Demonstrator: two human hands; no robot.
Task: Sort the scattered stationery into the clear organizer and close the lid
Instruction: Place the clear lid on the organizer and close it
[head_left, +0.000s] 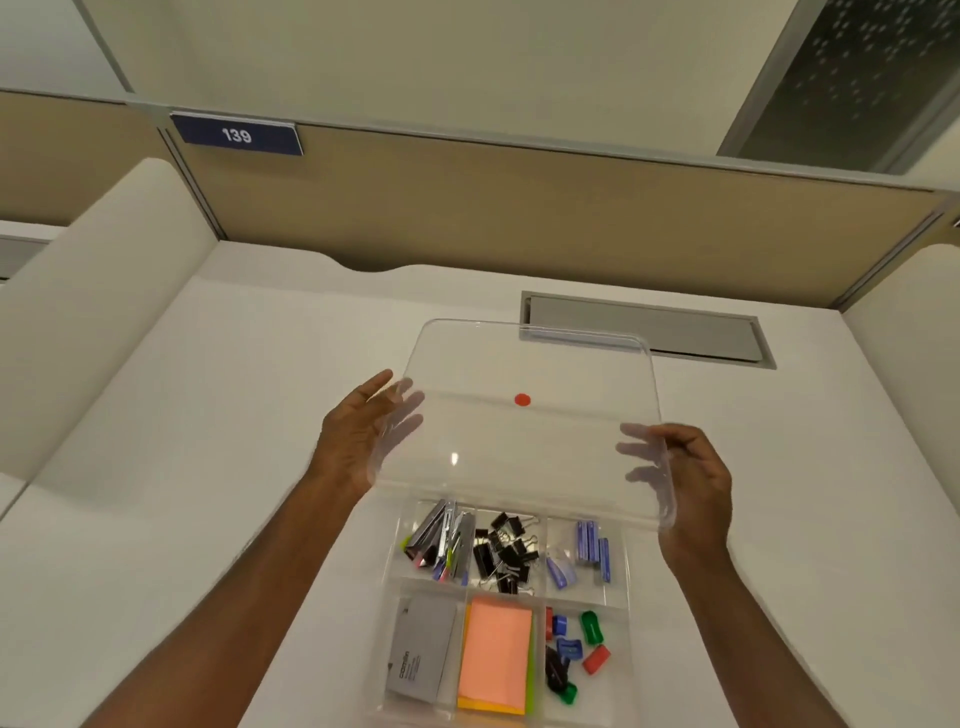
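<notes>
Clear plastic is what you're holding: the lid (524, 431) is up in the air over the far half of the organizer (506, 613), tilted, w/ a red dot sticker (522, 399) near its middle. Your left hand (358, 436) is on the lid's left edge, fingers fairly straight and spread behind the plastic, supporting rather than clamping as far as you can see. Your right hand (685, 478) has the right edge, fingers curled round it w/ the thumb on top, so that's the real grip. Sorting looks done: clips and tabs (441, 543) in the far-left cell, black binder clips (501, 551) in the middle, blue staple strips (584, 548) far right; near row has a grey box (421, 654), orange sticky notes (496, 654), and a mix of small sharpeners and erasers (571, 649). Nothing loose shows on the white desk (208, 415) around the box, tho the organizer's near edge runs out of frame, so can't vouch for what's below that. What's left, by my read: bring the lid down, line up its corners w/ the base, press till it seats. It isn't touching the base yet. Watch the binder clips, they're piled high and a wire handle could stop the lid closing flat.
</notes>
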